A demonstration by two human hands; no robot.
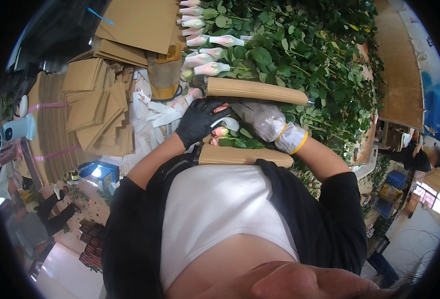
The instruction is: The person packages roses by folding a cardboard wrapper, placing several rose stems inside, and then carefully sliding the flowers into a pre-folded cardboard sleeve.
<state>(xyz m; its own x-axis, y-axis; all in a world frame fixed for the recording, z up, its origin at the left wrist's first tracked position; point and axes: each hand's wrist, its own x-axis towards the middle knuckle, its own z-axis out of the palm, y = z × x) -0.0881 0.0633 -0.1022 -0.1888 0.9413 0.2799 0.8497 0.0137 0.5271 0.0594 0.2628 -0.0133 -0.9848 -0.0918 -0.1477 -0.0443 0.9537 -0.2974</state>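
Observation:
My left hand [199, 121], in a black glove, has its fingers and thumb around a pink rose bloom [220, 108]. Beside the thumb is a white foam net sleeve [229, 123]. My right hand [259, 119] wears a grey-white glove with a yellow-edged cuff; its fingertips are hidden, so what it grips is unclear. Just beyond both hands stands a curved corrugated cardboard sheet [255, 91]. Closer to my body, more pink roses [220, 131] with green leaves lie on a cardboard piece [242, 155].
Leafy rose stems [302, 48] cover the far right, with netted blooms [211, 68] along their left. Loose foam sleeves [164, 116] lie to the left, by a grey-and-yellow glove [164, 76], cardboard stacks [96, 101] and a small fan [18, 128]. Another person [420, 157] is at far right.

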